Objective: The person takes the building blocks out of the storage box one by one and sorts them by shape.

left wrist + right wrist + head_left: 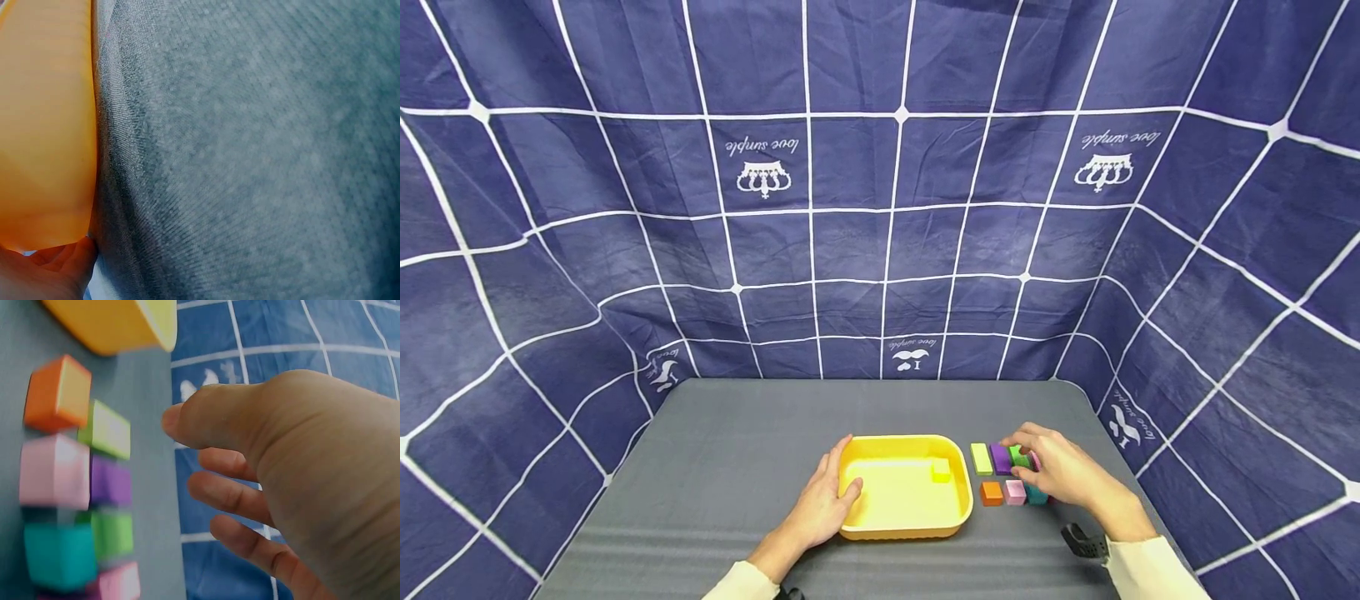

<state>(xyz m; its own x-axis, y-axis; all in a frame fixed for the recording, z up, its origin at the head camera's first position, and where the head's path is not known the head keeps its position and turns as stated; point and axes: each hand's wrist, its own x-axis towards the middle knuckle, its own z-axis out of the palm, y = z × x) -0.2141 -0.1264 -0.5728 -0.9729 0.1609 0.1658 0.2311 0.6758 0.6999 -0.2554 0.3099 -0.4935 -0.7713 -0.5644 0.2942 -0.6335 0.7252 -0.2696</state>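
Note:
My left hand (820, 507) holds the left wall of a yellow plastic tray (966, 492), the thumb over the rim inside and the fingers along the outside. One small yellow block (941, 471) lies in the tray near its right end. Above a group of coloured blocks to the tray's right hovers my right hand (1063, 471), thumb and fingers apart with nothing between them. Under or beside it are a green block (1019, 457), a purple block (1001, 459), a teal block (59, 555) and a pink block (119, 584) partly hidden by the hand in the head view.
Nearer the tray stand a lime block (981, 459), an orange block (991, 493) and a light pink block (1015, 492). A grey cloth (760, 442) covers the table. Blue curtains with white grid lines (850, 250) close off the back and both sides.

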